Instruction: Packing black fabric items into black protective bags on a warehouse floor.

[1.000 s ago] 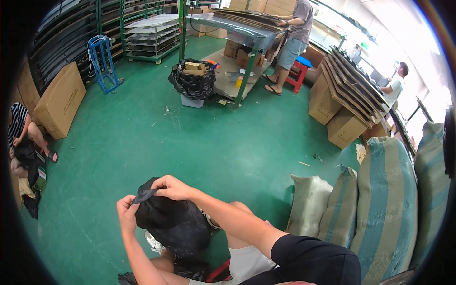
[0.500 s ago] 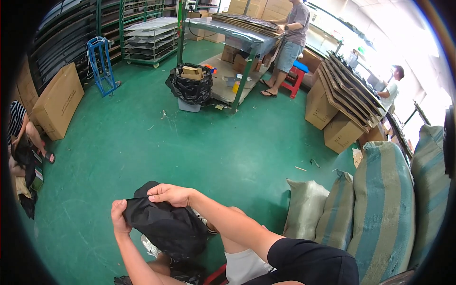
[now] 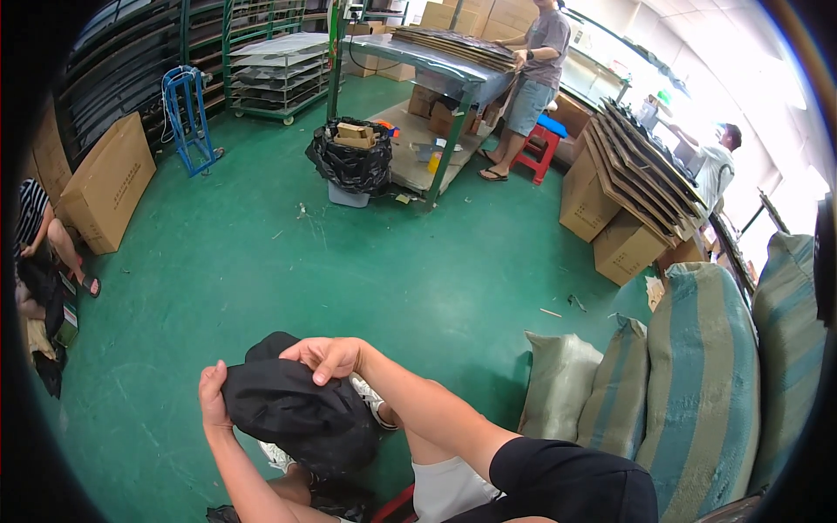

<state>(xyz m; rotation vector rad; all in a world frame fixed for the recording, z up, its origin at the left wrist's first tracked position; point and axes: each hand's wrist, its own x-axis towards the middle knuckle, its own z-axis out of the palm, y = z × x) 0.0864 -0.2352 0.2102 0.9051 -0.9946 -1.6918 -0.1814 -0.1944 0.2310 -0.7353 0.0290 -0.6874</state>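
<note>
A piece of black cloth is bunched up and hangs in front of my knees, above the floor. At its left edge my left hand grips the cloth, thumb up and fingers closed round it. On the far upper edge sits my right hand, its fingers curled over the cloth and the thumb bent down on the near side. The fingertips of both hands are partly hidden by the folds. A white shoe shows just beyond the cloth, beside my right forearm.
Several stuffed woven sacks stand at my right. A lined bin stands by a worktable, where a person handles stacked sheets. A carton and a blue hand truck are at the left. Another person sits at the far left edge.
My right hand has shifted slightly right along the cloth, and its thumb has come down. The edge stretched between my hands has gone slack and folded. The left hand moved slightly left.
</note>
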